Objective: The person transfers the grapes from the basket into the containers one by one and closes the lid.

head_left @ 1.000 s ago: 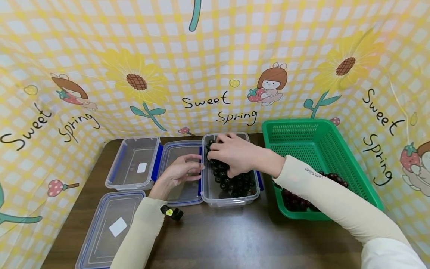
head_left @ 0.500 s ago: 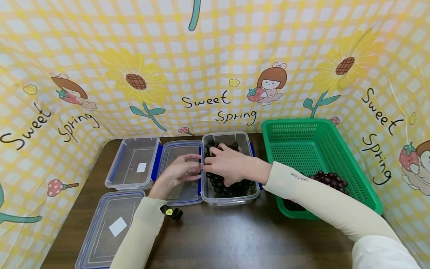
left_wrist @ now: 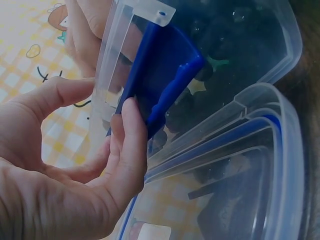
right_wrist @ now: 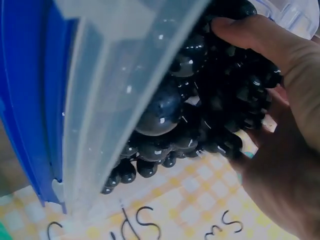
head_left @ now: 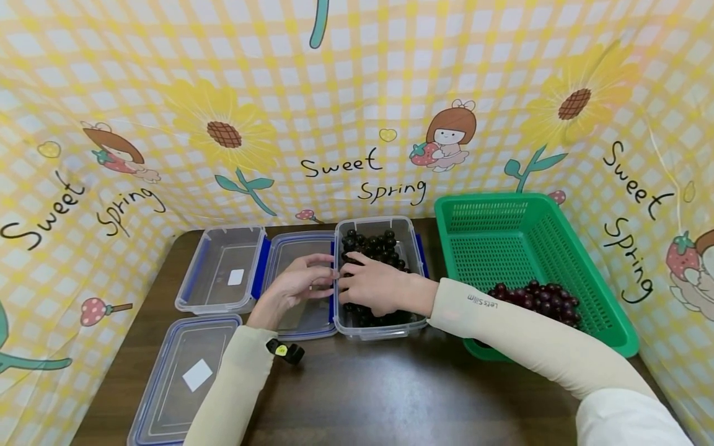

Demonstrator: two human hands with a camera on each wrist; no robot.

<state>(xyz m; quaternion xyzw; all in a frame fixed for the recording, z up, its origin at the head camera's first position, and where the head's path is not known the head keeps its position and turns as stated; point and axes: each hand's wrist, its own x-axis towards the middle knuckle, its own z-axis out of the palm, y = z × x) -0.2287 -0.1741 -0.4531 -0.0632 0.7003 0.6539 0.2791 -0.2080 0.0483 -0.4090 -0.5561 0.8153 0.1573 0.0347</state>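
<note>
A bunch of black grapes [head_left: 378, 243] lies in a clear plastic container [head_left: 382, 334] at the middle of the table. My right hand [head_left: 382, 288] is over the bunch, its thumb and fingers spread round the grapes [right_wrist: 157, 112] in the right wrist view. On the container's left side, my left hand [head_left: 298, 282] holds the wall near the rim. In the left wrist view its thumb meets the rim, with bent fingers against the blue locking flap [left_wrist: 165, 70]. The lower part of the bunch is hidden under my right hand.
A green basket [head_left: 485, 241] with dark red grapes [head_left: 543, 301] stands at the right. Left of the grape container lie a blue-edged lid [head_left: 284, 248], a second clear container [head_left: 223, 266] and another lid [head_left: 189, 378]. A patterned cloth hangs behind the table.
My right hand has moved down and toward the near side over the grapes, uncovering the far part of the bunch. My left hand stays at the container's side.
</note>
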